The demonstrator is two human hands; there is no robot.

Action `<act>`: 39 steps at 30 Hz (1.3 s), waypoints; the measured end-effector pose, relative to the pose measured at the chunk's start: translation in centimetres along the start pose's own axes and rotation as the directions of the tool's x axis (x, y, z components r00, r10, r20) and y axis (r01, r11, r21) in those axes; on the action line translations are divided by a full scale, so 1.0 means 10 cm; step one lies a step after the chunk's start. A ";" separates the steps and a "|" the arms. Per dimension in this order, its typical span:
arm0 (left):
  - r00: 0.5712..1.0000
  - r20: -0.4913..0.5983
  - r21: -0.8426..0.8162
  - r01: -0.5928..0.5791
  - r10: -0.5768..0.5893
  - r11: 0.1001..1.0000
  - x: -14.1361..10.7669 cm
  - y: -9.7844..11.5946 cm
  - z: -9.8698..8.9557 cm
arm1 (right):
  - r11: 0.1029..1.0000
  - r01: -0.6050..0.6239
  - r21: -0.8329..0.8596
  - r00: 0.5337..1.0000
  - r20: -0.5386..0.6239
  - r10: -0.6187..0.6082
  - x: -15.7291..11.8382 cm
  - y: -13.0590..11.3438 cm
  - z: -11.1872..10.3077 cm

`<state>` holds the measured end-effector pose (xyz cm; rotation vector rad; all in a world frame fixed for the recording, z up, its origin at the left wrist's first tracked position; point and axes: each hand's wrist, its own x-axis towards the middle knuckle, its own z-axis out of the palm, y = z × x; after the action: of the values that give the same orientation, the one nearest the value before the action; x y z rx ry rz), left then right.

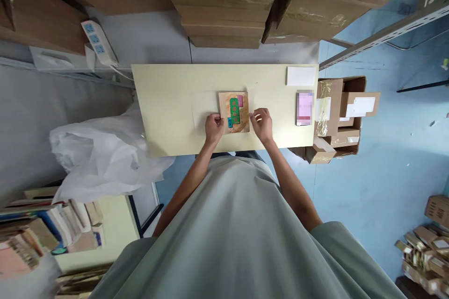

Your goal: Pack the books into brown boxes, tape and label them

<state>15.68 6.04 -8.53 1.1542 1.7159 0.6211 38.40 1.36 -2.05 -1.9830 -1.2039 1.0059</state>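
A tan book (244, 124) with a green, pink and blue cover design lies on the pale yellow table (168, 112). Something thin and clear, like a plastic sleeve, seems to lie around and under it. My left hand (214, 128) is at the book's left edge, fingers curled together; what they pinch there is too small to make out. Beside the right edge is my right hand (262, 124), its fingers bent, with the thumb and fingertips close to the book's edge. Whether it holds the clear film cannot be made out.
A white pad (300, 76) and a phone-like item (304, 108) lie at the table's right end. Cardboard boxes (329, 107) stand beyond it. White plastic sheeting (105, 149) hangs at the left, above books (63, 219). A power strip (99, 43) is at the back left.
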 end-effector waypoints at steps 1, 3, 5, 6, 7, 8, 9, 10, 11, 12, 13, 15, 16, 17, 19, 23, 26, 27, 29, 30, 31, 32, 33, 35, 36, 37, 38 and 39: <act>1.000 -0.006 0.020 -0.004 0.005 1.000 -0.01 0.00 -0.01 | 0.999 0.036 0.013 0.999 0.039 -0.036 0.02 -0.04 0.07; 1.000 -0.009 0.044 -0.021 0.022 0.999 -0.04 0.00 -0.02 | 0.997 0.079 0.025 0.990 0.115 -0.081 0.09 -0.10 0.23; 0.998 -0.015 0.049 -0.057 0.057 0.997 -0.09 0.03 -0.01 | 0.996 0.092 0.005 0.980 0.180 -0.091 0.17 -0.10 0.38; 0.997 -0.025 0.049 -0.074 0.075 0.996 -0.13 0.04 0.00 | 0.996 0.093 -0.013 0.975 0.205 -0.089 0.21 -0.09 0.43; 0.995 -0.039 0.053 -0.087 0.090 0.995 -0.17 0.07 0.02 | 0.995 0.095 -0.029 0.971 0.222 -0.086 0.25 -0.06 0.47; 0.993 -0.059 0.066 -0.097 0.101 0.993 -0.22 0.09 0.05 | 0.994 0.099 -0.039 0.968 0.234 -0.087 0.29 -0.03 0.49; 0.991 -0.077 0.092 -0.102 0.109 0.990 -0.27 0.12 0.09 | 0.993 0.108 -0.039 0.965 0.243 -0.095 0.33 0.00 0.50; 0.989 -0.088 0.131 -0.104 0.116 0.986 -0.31 0.15 0.14 | 0.992 0.122 -0.029 0.962 0.250 -0.111 0.36 0.03 0.49; 0.988 -0.093 0.177 -0.102 0.120 0.979 -0.35 0.18 0.18 | 0.990 0.142 -0.014 0.956 0.263 -0.133 0.39 0.05 0.47; 0.989 -0.091 0.223 -0.096 0.119 0.970 -0.39 0.20 0.22 | 0.986 0.164 0.003 0.947 0.281 -0.158 0.41 0.08 0.44; 0.990 -0.084 0.261 -0.088 0.114 0.961 -0.42 0.22 0.26 | 0.983 0.184 0.018 0.936 0.303 -0.181 0.43 0.10 0.41; 0.994 -0.064 0.301 -0.069 0.092 0.951 -0.45 0.24 0.29 | 0.980 0.199 0.012 0.922 0.336 -0.192 0.47 0.12 0.34; 0.995 -0.053 0.305 -0.063 0.083 0.950 -0.47 0.24 0.29 | 0.982 0.190 -0.017 0.927 0.333 -0.174 0.49 0.12 0.32; 0.996 -0.042 0.302 -0.060 0.076 0.951 -0.48 0.24 0.29 | 0.984 0.171 -0.060 0.940 0.308 -0.144 0.52 0.12 0.30; 0.997 -0.021 0.285 -0.070 0.079 0.956 -0.51 0.25 0.28 | 0.980 0.113 -0.165 0.975 0.209 -0.077 0.58 0.11 0.29; 0.989 -0.001 0.222 -0.141 0.145 0.965 -0.63 0.33 0.38 | 0.961 0.036 -0.273 0.998 0.058 -0.021 0.71 0.04 0.40; 0.990 -0.038 0.213 -0.126 0.137 0.969 -0.71 0.43 0.60 | 0.954 0.037 -0.296 0.997 0.071 -0.016 0.76 -0.01 0.51; 0.991 -0.065 0.222 -0.103 0.121 0.970 -0.72 0.46 0.69 | 0.954 0.039 -0.298 0.997 0.075 -0.017 0.76 -0.03 0.54; 0.987 -0.133 0.232 -0.055 0.088 0.971 -0.72 0.51 0.86 | 0.954 0.041 -0.297 0.997 0.071 -0.021 0.75 -0.06 0.58; 0.983 -0.167 0.228 -0.036 0.075 0.973 -0.72 0.53 0.93 | 0.952 0.044 -0.302 0.997 0.071 -0.024 0.74 -0.07 0.59; 0.978 -0.197 0.220 -0.021 0.065 0.975 -0.70 0.54 0.99 | 0.948 0.049 -0.315 0.997 0.076 -0.026 0.73 -0.08 0.58; 0.974 -0.220 0.212 -0.010 0.058 0.977 -0.69 0.55 1.03 | 0.939 0.057 -0.339 0.996 0.088 -0.028 0.72 -0.09 0.57; 0.971 -0.234 0.208 -0.004 0.053 0.978 -0.68 0.56 1.06 | 0.926 0.070 -0.370 0.993 0.111 -0.031 0.72 -0.09 0.54; 0.973 -0.227 0.208 0.002 0.046 0.978 -0.66 0.58 1.06 | 0.898 0.124 -0.423 0.982 0.182 -0.050 0.72 -0.11 0.45; 0.977 -0.211 0.207 0.003 0.041 0.978 -0.65 0.59 1.04 | 0.884 0.163 -0.438 0.972 0.225 -0.068 0.72 -0.11 0.38; 0.982 -0.187 0.203 0.005 0.034 0.979 -0.65 0.59 1.01 | 0.870 0.209 -0.446 0.959 0.268 -0.093 0.73 -0.12 0.31; 0.987 -0.158 0.196 0.007 0.024 0.981 -0.65 0.59 0.97 | 0.855 0.260 -0.448 0.943 0.307 -0.126 0.73 -0.12 0.23; 0.992 -0.128 0.187 0.008 0.016 0.982 -0.65 0.59 0.92 | 0.838 0.314 -0.447 0.926 0.340 -0.166 0.73 -0.12 0.15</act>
<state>27.15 1.87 -4.97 1.2711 1.9151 0.5562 38.76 8.67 -4.07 -2.0155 -1.9938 0.9401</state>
